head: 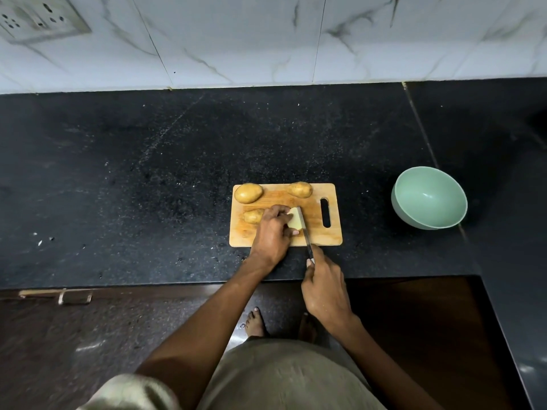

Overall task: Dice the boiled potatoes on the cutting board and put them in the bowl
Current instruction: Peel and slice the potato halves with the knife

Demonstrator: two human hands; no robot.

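Here's the cut potato point(296, 221), pale flesh up, sitting mid-board on the wooden cutting board point(331, 232). The left hand point(273, 232) is curled over it, fingers and thumb pinning it from the left. Right against its right side runs the knife point(305, 229), blade lying along the potato's cut edge and pointing away from the person. The right hand point(324, 287) is wrapped tight round the handle, just off the board's near edge, above the worktop point(148, 173).

Peeking out left of the left hand, a skin-on potato piece point(253, 216). Along the far edge of the board, two whole potatoes: one at the left corner point(248, 193), one further right point(300, 189). The board's handle slot sits on its right side.

Well off to the right on the dark worktop stands the green bowl point(429, 198), nothing visible inside it. A socket plate point(38, 19) shows on the marbled wall, top left.
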